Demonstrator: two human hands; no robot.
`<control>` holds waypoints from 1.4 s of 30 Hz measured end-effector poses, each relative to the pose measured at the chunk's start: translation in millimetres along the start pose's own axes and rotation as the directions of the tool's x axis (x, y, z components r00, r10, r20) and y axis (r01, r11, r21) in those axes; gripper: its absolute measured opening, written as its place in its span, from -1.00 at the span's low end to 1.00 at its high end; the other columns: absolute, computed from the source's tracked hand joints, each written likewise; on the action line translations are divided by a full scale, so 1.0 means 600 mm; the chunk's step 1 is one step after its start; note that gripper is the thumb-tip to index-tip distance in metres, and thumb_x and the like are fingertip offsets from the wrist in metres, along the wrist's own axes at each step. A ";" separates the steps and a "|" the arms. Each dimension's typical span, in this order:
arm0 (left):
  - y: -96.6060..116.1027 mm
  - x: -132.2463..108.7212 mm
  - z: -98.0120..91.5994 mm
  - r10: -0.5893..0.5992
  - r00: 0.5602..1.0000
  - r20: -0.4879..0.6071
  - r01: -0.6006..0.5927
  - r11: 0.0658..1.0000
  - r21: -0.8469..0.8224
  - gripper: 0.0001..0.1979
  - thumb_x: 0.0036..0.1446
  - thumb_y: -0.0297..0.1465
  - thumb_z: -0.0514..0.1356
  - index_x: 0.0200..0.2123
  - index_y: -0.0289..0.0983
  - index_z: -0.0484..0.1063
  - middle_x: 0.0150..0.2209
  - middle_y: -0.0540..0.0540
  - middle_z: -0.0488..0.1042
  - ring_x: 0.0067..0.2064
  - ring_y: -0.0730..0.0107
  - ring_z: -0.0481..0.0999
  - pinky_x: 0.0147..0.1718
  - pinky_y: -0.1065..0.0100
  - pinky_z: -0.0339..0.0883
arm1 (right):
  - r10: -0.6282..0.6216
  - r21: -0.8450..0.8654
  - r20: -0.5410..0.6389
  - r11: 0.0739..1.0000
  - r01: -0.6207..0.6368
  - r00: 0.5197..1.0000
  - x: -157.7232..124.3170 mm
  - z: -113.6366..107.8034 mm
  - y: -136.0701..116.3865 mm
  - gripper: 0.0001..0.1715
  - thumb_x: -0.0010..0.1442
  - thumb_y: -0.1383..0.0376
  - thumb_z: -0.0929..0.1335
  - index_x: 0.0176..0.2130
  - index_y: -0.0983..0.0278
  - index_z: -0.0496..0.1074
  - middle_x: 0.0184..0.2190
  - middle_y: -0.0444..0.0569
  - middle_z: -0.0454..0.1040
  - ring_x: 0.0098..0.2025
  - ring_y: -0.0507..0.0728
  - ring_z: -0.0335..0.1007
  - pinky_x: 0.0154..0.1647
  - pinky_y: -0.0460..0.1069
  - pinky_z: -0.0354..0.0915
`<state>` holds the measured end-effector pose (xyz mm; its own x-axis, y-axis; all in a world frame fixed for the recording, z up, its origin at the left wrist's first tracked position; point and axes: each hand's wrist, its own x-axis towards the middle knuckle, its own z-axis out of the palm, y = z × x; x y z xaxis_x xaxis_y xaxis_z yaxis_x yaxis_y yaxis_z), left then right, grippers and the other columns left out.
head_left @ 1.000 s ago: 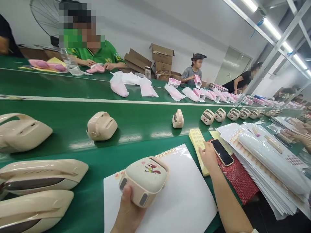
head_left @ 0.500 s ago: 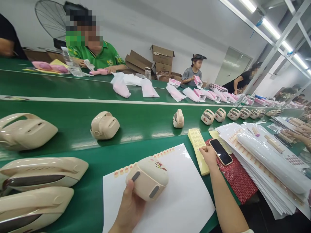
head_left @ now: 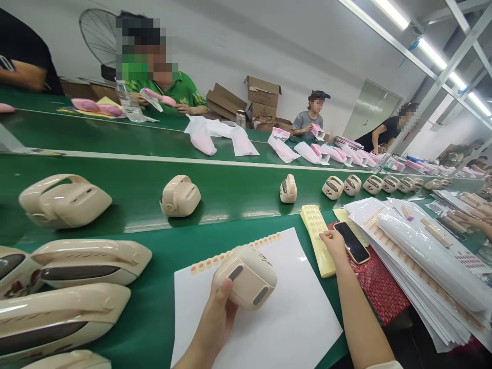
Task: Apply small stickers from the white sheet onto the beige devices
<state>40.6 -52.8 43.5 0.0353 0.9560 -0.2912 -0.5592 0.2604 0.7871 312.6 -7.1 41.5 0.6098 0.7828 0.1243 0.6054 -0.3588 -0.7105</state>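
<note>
My left hand grips a cream rounded device by its side, thumb on top near a grey strip. Its two grey strips face me, and part of a red floral print shows on the far side. Below it lies a white sheet with a row of small orange stickers along its far edge. The fingers of my right hand are pinched together at the right edge of a yellow sticker sheet; whether a sticker is between them is too small to tell.
Cream devices stand along the green belt, and larger ones lie at left. A phone rests on red bubble wrap beside stacked sheets. Across the belt, people handle pink items near white pouches.
The view has shifted slightly left. The device in my left hand is tilted a little differently, showing less of its print. My right hand stays at the yellow sheet.
</note>
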 end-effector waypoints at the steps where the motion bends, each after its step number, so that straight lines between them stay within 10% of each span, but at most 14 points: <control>1: 0.000 0.001 0.000 0.003 1.000 0.002 -0.003 1.000 0.005 -0.25 -0.26 0.05 0.25 0.03 -0.12 0.30 -0.04 -0.10 0.44 0.02 -0.02 0.36 -0.26 0.27 0.42 | 0.003 0.003 0.007 1.000 -0.003 1.000 0.001 -0.001 -0.001 -0.80 -0.10 0.23 0.30 -0.65 0.26 0.29 -0.65 -0.12 0.31 -0.55 0.09 0.27 -0.54 -0.06 0.17; 10: -0.001 0.004 -0.001 0.024 1.000 -0.007 -0.023 0.999 0.049 -0.30 -0.19 0.02 0.24 0.04 -0.10 0.25 -0.03 -0.09 0.42 -0.03 0.08 0.38 -0.33 0.33 0.41 | -0.048 0.002 -0.033 0.999 0.049 0.998 0.008 0.006 -0.012 -0.82 -0.19 0.37 0.30 -0.72 0.25 0.21 -0.46 -0.05 0.30 -0.39 0.10 0.27 -0.33 -0.03 0.18; 20: -0.003 0.007 0.001 0.009 0.999 -0.031 -0.008 1.000 0.020 -0.27 -0.20 -0.02 0.26 0.08 -0.09 0.21 -0.05 -0.09 0.42 -0.05 0.11 0.41 -0.30 0.31 0.41 | -0.086 0.334 0.187 0.942 0.019 0.979 -0.019 0.001 -0.043 -0.70 -0.13 0.07 0.30 -0.58 0.27 0.29 -0.54 -0.08 0.37 -0.44 0.07 0.29 -0.44 -0.07 0.19; 30: -0.014 0.018 -0.001 0.020 1.000 0.007 -0.020 0.998 -0.052 -0.28 -0.19 -0.01 0.27 0.04 -0.17 0.21 -0.14 -0.13 0.47 -0.11 0.09 0.45 -0.26 0.22 0.39 | -0.443 0.604 0.540 0.796 0.036 0.716 -0.164 0.027 -0.184 -0.78 -0.14 0.16 0.40 -0.57 0.25 0.37 -0.33 -0.05 0.32 -0.18 0.12 0.27 -0.25 -0.02 0.23; 42: -0.017 0.020 -0.006 0.015 1.000 -0.008 -0.016 0.997 -0.078 -0.33 -0.22 -0.03 0.30 -0.02 -0.14 0.27 -0.12 -0.12 0.46 -0.10 0.09 0.45 -0.31 0.26 0.39 | -0.443 0.517 0.472 0.839 0.169 0.762 -0.170 0.045 -0.179 -0.91 -0.05 0.30 0.37 -0.55 0.24 0.37 -0.31 -0.02 0.26 -0.10 0.17 0.25 -0.22 0.04 0.26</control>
<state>44.2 -44.3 30.0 0.0203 0.9587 -0.2837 -0.6228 0.2341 0.7465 171.5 -34.8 86.6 -0.0449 0.9955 0.0830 0.3469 0.0935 -0.9333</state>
